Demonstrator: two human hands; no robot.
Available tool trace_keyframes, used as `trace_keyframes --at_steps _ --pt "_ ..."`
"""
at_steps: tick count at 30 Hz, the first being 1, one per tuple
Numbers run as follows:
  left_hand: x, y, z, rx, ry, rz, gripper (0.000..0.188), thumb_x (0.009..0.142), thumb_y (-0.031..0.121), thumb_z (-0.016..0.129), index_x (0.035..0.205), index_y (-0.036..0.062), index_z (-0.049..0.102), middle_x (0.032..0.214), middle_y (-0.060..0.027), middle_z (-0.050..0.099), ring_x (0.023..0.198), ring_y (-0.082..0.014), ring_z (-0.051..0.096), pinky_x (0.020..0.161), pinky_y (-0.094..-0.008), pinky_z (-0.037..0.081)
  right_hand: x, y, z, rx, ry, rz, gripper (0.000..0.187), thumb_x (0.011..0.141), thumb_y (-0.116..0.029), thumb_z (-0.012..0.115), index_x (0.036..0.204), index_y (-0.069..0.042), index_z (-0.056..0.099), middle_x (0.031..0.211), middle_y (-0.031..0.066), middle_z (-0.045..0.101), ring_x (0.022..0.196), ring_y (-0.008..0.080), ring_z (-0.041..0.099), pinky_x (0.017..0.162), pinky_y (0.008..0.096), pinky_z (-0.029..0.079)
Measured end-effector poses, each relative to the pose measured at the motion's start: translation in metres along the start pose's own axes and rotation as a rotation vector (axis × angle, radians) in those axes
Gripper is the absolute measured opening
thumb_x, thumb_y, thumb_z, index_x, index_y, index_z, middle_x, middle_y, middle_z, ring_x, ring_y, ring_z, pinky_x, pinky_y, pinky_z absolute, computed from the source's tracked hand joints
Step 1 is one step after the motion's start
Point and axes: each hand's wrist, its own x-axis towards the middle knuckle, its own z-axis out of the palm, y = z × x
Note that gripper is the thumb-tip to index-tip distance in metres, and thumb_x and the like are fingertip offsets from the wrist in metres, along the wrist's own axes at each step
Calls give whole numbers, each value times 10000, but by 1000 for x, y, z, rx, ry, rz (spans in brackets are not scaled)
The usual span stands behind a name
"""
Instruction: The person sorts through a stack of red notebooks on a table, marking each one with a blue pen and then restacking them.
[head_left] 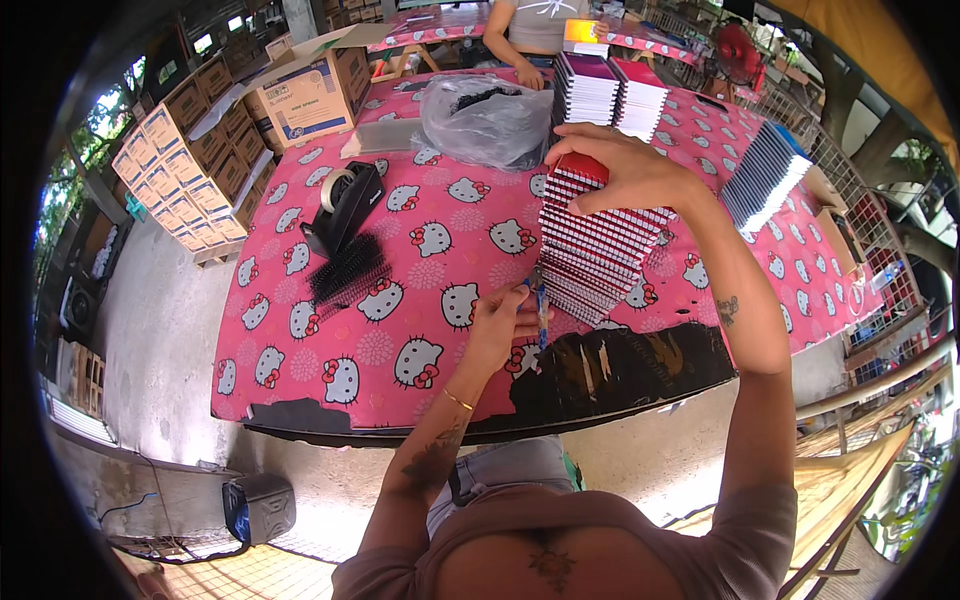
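Note:
A tall stack of red spiral notebooks (600, 240) stands on the table in front of me, its bound edges toward me. My right hand (630, 168) reaches over the top of the stack, thumb and fingers curved around the uppermost red cover. Close by the stack's lower left side, my left hand (502, 322) is closed around blue-handled pliers (542, 312). The pliers' jaws point up to the notebook bindings; whether they touch the wire cannot be told. Black binding wires (348, 272) lie in a pile to the left, beside a black tape dispenser (345, 205).
A plastic bag (485, 125) with black contents lies at the far middle. Purple and red notebook stacks (588, 92) stand behind mine, a blue stack (765, 180) at right. Cardboard boxes (190, 150) are piled left. Opposite, a person's hand (530, 76) rests on the pink table (400, 250).

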Motion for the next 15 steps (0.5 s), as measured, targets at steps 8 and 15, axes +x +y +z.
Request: trace_keyframes --at_steps 8,15 --pt "8 -10 -16 293 32 50 314 916 214 542 1077 -56 534 910 -163 653 766 -283 690 663 -354 578 1 -3 -1 10 0 -6 580 655 -391 737 1173 -183 577 1402 142 421 1265 320 436 1019 378 372" --pt "-4 -2 -8 -10 33 -57 350 908 213 550 1116 -66 522 894 -163 656 763 -288 690 651 -356 575 0 -1 0 10 1 5 577 657 -389 733 1171 -179 578 1397 135 425 1255 318 444 1017 377 373"
